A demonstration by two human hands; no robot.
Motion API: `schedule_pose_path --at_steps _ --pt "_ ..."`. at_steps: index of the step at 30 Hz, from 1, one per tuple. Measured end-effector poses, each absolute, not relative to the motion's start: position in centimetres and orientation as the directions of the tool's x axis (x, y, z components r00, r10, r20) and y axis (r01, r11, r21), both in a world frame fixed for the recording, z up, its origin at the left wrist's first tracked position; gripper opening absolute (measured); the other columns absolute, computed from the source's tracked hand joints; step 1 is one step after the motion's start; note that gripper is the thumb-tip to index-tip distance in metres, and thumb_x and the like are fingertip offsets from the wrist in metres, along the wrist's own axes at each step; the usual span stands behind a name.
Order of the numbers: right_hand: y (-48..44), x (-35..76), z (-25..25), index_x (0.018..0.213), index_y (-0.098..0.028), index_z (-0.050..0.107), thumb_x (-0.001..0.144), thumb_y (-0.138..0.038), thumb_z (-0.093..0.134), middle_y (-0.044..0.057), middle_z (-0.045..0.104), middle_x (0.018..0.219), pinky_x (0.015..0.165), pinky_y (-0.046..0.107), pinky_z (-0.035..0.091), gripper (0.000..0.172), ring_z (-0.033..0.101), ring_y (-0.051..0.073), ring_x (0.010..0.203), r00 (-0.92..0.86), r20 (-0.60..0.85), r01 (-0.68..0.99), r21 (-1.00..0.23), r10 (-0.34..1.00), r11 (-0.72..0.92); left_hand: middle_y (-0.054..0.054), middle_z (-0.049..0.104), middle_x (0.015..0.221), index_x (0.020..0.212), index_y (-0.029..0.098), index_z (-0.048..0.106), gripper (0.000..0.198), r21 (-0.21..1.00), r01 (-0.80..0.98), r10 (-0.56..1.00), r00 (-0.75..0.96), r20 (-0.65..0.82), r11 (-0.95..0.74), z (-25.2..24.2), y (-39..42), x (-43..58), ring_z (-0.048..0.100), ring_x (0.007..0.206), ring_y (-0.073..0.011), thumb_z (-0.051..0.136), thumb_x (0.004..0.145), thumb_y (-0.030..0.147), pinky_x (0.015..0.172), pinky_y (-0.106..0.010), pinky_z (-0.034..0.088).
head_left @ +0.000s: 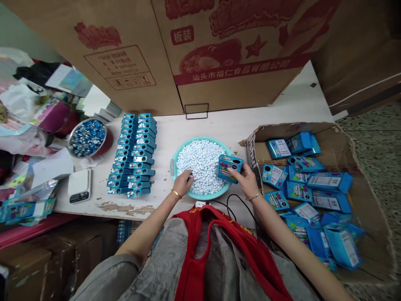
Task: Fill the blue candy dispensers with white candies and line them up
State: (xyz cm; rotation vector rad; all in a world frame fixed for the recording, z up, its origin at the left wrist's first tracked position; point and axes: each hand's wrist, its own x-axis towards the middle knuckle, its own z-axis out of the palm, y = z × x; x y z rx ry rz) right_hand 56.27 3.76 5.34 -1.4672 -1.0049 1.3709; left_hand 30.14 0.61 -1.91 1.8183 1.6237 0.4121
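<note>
A teal basin (173,161) full of small white candies (202,159) sits on the white table right in front of me. My left hand (183,182) rests in the candies at the basin's near left side, its fingers curled into the pile. My right hand (244,177) grips a small blue candy box (230,168) over the basin's right rim.
Two neat rows of blue boxes (133,156) lie left of the basin. A cardboard carton (357,167) of loose blue boxes stands at the right. A metal bowl (88,137) of blue pieces, a white scale (79,185) and clutter fill the left. Big cartons (163,54) stand behind.
</note>
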Motion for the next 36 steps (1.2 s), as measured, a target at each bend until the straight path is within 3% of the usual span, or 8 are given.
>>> schedule_pose_path --at_steps 3,6,10,18,25,29,32,36 --pt "3.3 57.3 6.3 0.11 -0.022 0.058 0.075 -0.045 0.07 0.006 0.067 0.107 0.093 0.044 0.05 0.043 0.063 0.024 0.1 0.024 -0.137 0.242 -0.96 0.99 -0.139 -0.008 0.064 0.111 0.113 0.02 0.056 0.026 0.696 0.714 0.965 0.229 -0.129 -0.076 -1.0 0.7 29.5 0.061 0.102 -0.0201 0.054 0.09 0.031 0.091 -0.034 0.05" --pt "3.2 58.2 7.1 0.114 -0.022 0.057 0.081 -0.043 0.065 0.008 0.064 0.108 0.093 0.044 0.049 0.04 0.06 0.026 0.102 -0.058 0.039 0.522 -0.851 0.998 0.063 -0.007 0.065 0.1 0.11 0.019 0.056 0.026 0.718 0.681 0.954 0.289 -0.084 -0.143 0.4 1.2 28.9 0.062 0.091 -0.0185 0.051 0.091 0.036 0.082 -0.032 0.051" --pt "3.7 58.8 7.9 0.121 -0.022 0.055 0.087 -0.036 0.056 0.01 0.061 0.109 0.093 0.044 0.048 0.037 0.058 0.028 0.105 -0.209 0.135 0.674 -0.698 0.969 0.242 -0.006 0.063 0.093 0.107 0.019 0.057 0.026 0.729 0.642 0.929 0.37 -0.025 -0.236 3.0 2.5 28.5 0.06 0.085 -0.0176 0.049 0.093 0.039 0.077 -0.03 0.05" --pt "4.5 57.6 8.1 0.13 -0.023 0.05 0.086 -0.022 0.051 0.011 0.058 0.112 0.092 0.047 0.048 0.044 0.055 0.03 0.106 -0.342 0.183 0.696 -0.61 0.922 0.379 -0.007 0.064 0.097 0.115 0.018 0.057 0.032 0.674 0.621 0.821 0.569 -0.038 -0.399 10.5 5.9 28.6 0.06 0.089 -0.0167 0.044 0.095 0.039 0.082 -0.029 0.047" --pt "4.2 56.0 8.0 0.131 -0.023 0.05 0.084 -0.016 0.05 0.011 0.058 0.115 0.092 0.046 0.048 0.048 0.053 0.029 0.108 -0.39 0.211 0.672 -0.6 0.896 0.434 -0.006 0.065 0.106 0.114 0.019 0.057 0.027 0.407 0.735 0.713 0.659 -0.24 -0.543 16.3 8.5 30.4 0.062 0.095 -0.0205 0.048 0.092 0.034 0.08 -0.03 0.048" --pt "3.9 55.2 8.0 0.13 -0.022 0.049 0.083 -0.014 0.049 0.011 0.058 0.113 0.092 0.045 0.049 0.048 0.054 0.028 0.108 -0.406 0.233 0.656 -0.598 0.883 0.46 -0.006 0.064 0.093 0.107 0.019 0.058 0.021 0.288 0.788 0.723 0.615 -0.316 -0.545 19.3 8.9 32.1 0.063 0.084 -0.0218 0.054 0.088 0.028 0.074 -0.032 0.047" --pt "3.7 54.7 7.8 0.13 -0.022 0.05 0.082 -0.013 0.05 0.011 0.059 0.113 0.091 0.046 0.049 0.048 0.054 0.028 0.107 -0.394 0.248 0.648 -0.607 0.885 0.459 -0.006 0.061 0.081 0.096 0.018 0.059 0.013 0.286 0.786 0.735 0.615 -0.284 -0.548 20.6 8.5 33.2 0.062 0.08 -0.0219 0.05 0.09 0.024 0.073 -0.033 0.047" --pt "3.6 54.4 7.7 0.131 -0.025 0.049 0.082 -0.013 0.05 0.011 0.059 0.115 0.092 0.048 0.048 0.05 0.054 0.029 0.109 -0.371 0.235 0.65 -0.625 0.898 0.432 -0.007 0.059 0.078 0.082 0.017 0.059 0.022 0.319 0.758 0.74 0.641 -0.201 -0.57 21.1 7.6 33.4 0.06 0.081 -0.0214 0.041 0.093 0.02 0.075 -0.034 0.046"
